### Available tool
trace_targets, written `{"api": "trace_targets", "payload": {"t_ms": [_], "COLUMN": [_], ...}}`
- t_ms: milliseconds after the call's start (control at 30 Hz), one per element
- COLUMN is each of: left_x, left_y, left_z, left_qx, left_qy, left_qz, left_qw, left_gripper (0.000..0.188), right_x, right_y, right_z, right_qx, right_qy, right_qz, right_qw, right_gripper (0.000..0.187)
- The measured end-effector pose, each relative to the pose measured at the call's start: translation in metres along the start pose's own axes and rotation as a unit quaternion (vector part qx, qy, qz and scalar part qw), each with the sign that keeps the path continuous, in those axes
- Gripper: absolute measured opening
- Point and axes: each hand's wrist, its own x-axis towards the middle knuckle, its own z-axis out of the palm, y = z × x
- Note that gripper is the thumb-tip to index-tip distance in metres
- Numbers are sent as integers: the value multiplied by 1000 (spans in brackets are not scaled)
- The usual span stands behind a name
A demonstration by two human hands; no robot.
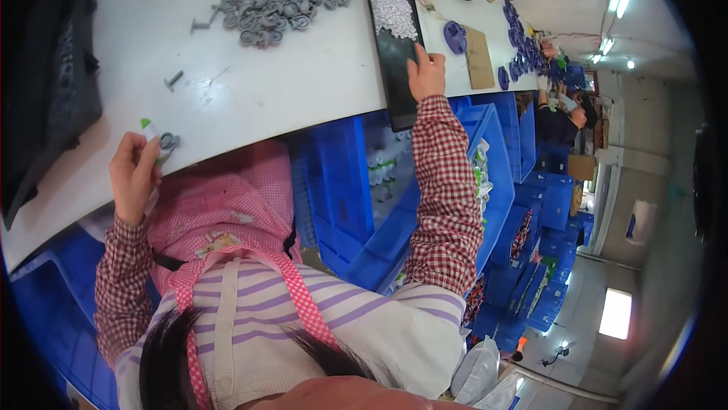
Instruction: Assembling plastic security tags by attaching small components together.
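My left hand (133, 175) is closed on a small white-and-green plastic piece (149, 129) at the table's front edge. A round grey plastic part (168, 142) sits against that piece, next to my fingertips; whether the two are joined, I cannot tell. Over to the right, my right hand (428, 76) rests at the edge of a long black tray (396, 80). Its index finger reaches near many tiny white pieces (393, 14) heaped in the tray's far half. Thumb and index finger look apart, with nothing visible between them.
Grey plastic parts (277, 1) are piled at the back of the white table (303, 80). A loose grey stemmed part (174, 79) lies nearer. Purple parts (455, 37) and a cardboard piece (478, 57) are on the right. Blue bins (497, 175) stand below; another person (561, 118) works beyond.
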Motion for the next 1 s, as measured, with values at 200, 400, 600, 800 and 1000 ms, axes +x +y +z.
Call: {"api": "trace_targets", "payload": {"t_ms": [200, 400, 600, 800, 1000], "left_x": [-1, 0, 1, 2, 7], "left_y": [-5, -7, -9, -9, -6], "left_z": [2, 5, 5, -1, -8], "left_qx": [-11, -19, -26, -18, 41], "left_qy": [14, 30, 21, -10, -63], "left_qz": [-10, -14, -12, -4, 32], "left_qw": [1000, 999, 999, 1000, 997], "left_gripper": [15, 15, 15, 13, 11], "right_x": [29, 38, 39, 36, -15], "right_y": [26, 31, 22, -30, -167], "right_z": [40, 72, 40, -37, -50], "right_qx": [53, 41, -56, 734, 706], "right_qy": [-31, -19, 25, -199, -331], "right_qz": [16, -2, -62, 305, 137], "right_qw": [998, 999, 996, 574, 611], "right_gripper": [38, 28, 22, 19, 9]}}
